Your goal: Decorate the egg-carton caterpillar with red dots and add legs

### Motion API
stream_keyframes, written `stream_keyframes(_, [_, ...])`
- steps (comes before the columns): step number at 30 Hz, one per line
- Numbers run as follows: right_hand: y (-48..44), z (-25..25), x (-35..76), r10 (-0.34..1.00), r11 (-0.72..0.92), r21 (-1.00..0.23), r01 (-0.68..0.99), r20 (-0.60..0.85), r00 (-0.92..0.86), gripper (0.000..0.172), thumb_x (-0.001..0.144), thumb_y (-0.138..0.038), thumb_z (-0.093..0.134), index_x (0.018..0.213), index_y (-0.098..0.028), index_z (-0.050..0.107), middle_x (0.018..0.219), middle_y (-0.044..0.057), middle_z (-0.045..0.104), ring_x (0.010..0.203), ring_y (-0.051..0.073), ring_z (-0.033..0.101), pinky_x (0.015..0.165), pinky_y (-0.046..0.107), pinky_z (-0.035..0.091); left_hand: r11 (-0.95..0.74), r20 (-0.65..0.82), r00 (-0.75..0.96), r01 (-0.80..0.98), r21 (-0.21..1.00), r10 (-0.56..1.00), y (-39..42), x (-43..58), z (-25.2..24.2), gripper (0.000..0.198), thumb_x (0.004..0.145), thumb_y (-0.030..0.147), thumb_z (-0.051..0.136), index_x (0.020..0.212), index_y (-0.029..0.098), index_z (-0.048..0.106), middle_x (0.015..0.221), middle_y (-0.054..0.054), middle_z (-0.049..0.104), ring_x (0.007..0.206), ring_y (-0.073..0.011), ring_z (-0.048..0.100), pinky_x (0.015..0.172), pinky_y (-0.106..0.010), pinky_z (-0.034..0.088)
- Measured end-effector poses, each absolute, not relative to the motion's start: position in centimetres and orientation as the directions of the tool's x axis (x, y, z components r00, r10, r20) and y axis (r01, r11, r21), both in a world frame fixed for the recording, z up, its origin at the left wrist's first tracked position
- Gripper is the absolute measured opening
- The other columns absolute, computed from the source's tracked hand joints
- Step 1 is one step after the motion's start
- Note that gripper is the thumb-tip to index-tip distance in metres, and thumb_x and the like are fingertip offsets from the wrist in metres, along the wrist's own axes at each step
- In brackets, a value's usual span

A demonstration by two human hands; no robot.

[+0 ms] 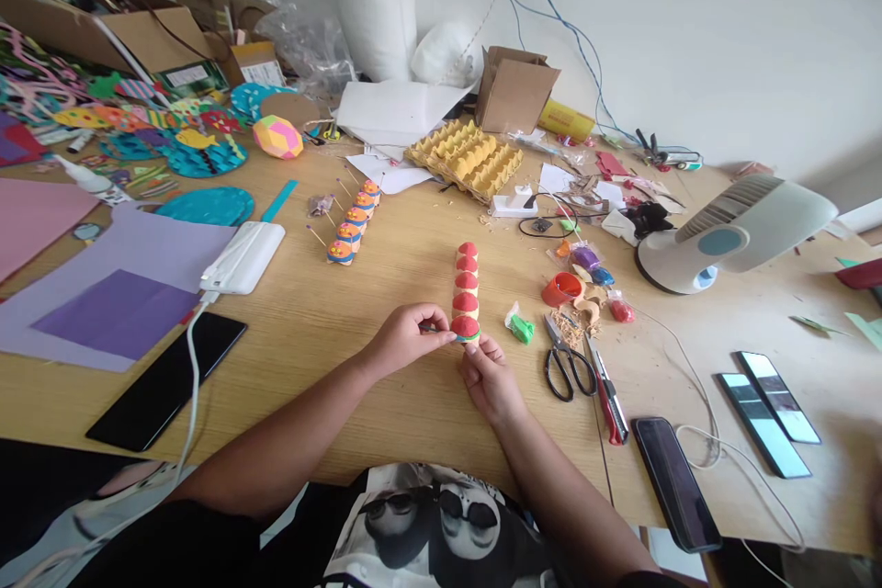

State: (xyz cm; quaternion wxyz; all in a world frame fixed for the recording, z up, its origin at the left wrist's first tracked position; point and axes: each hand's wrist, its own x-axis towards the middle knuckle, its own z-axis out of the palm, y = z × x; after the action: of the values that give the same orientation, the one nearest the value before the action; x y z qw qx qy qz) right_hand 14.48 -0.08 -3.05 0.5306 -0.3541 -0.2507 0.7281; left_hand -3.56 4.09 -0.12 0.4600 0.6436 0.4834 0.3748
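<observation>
A caterpillar-like strip of egg-carton cups [466, 281], with red domed tops and pale lower sides, lies on the table pointing away from me. My right hand [491, 377] grips its near end between thumb and fingers. Across the front of the nearest cup runs a thin green clay strip [469, 337]. The fingers of my left hand [412, 337] pinch this strip at the cup's left side; their grip partly hides it. To the right lies a lump of green clay in a bag [522, 328]. A finished-looking orange and blue caterpillar [355, 222] with stick feelers stands farther left.
Scissors [569, 360], a red utility knife [607, 393] and a phone [675, 482] lie at right, near a white fan [730, 234]. An orange cup [562, 288] stands among clay packets. Behind are yellow egg cartons [465, 158]. A power bank [243, 255] and tablet [167, 381] lie left.
</observation>
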Motion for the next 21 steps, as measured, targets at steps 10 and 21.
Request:
stream_keyframes(10, [0.0, -3.1, 14.5, 0.95, -0.312, -0.733, -0.604, -0.252, -0.185, 0.024, 0.075, -0.031, 0.085, 0.089, -0.018, 0.072, 0.063, -0.006, 0.048, 0.054, 0.007, 0.026, 0.05, 0.02, 0.028, -0.189, 0.119, 0.255, 0.272, 0.944, 0.96, 3.4, -2.7, -0.5, 0.018, 0.081, 0.032, 0.074, 0.076, 0.018, 0.065, 0.073, 0.001, 0.066, 0.068, -0.0114, 0.057, 0.064, -0.023, 0.045])
stream_keyframes(21, [-0.1, -3.3, 14.5, 0.947, -0.321, -0.729, -0.604, -0.266, -0.182, 0.024, 0.076, -0.031, 0.084, 0.095, -0.018, 0.075, 0.067, -0.004, 0.05, 0.055, 0.007, 0.028, 0.051, 0.019, 0.029, -0.219, 0.173, 0.18, 0.285, 0.933, 0.968, 3.2, -2.6, -0.7, 0.019, 0.083, 0.033, 0.074, 0.075, 0.019, 0.064, 0.073, 0.0, 0.066, 0.068, -0.0122, 0.058, 0.064, -0.024, 0.046])
